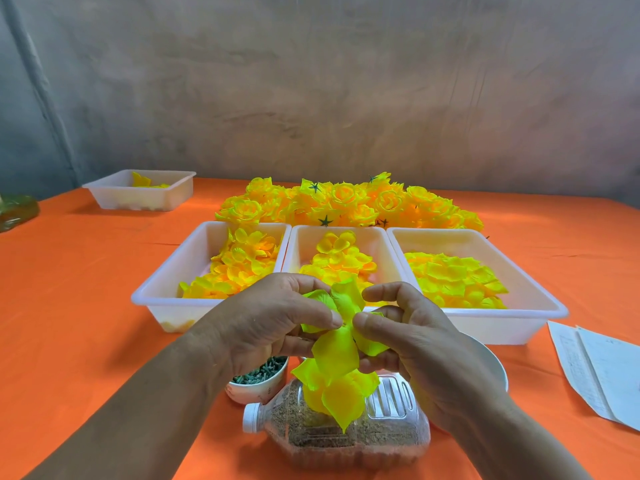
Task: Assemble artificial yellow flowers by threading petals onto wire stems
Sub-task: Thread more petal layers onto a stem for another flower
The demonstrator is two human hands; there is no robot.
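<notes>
Threading looks like the step in hand: 2 hands hold a half-built flower [334,382] just above the bottle [349,441]. The left hand [273,323] has its fingers [333,318] pinched on the top petal layer [346,301] near its middle. The right hand [419,341] has its fingers [363,322] pinched on it from the other side, with the thumb tips almost meeting. The wire stem is hidden behind petals and hands, so I cannot tell how far the layer sits down it.

The next move probably calls for sliding this layer down against the lower petals, then a fresh piece from the 3 trays [393,233] beyond the bottle.

The petals are thin, matte fabric, bright yellow-green, rounded and slightly cupped, limp enough to fold under a thumb. The trays are white, smooth plastic with rolled rims, each holding loose petal pieces. Farther beyond the bottle lies a heap of finished flowers [346,202], rose-shaped with dark star-shaped backs.

The bottle is clear, ribbed plastic, lying on its side, white-capped and packed with brown grit. Just left of it stands a small bowl [258,384] of dark green bits. Papers [595,368] lie well to its right on the orange cloth of the tabletop [86,306].
</notes>
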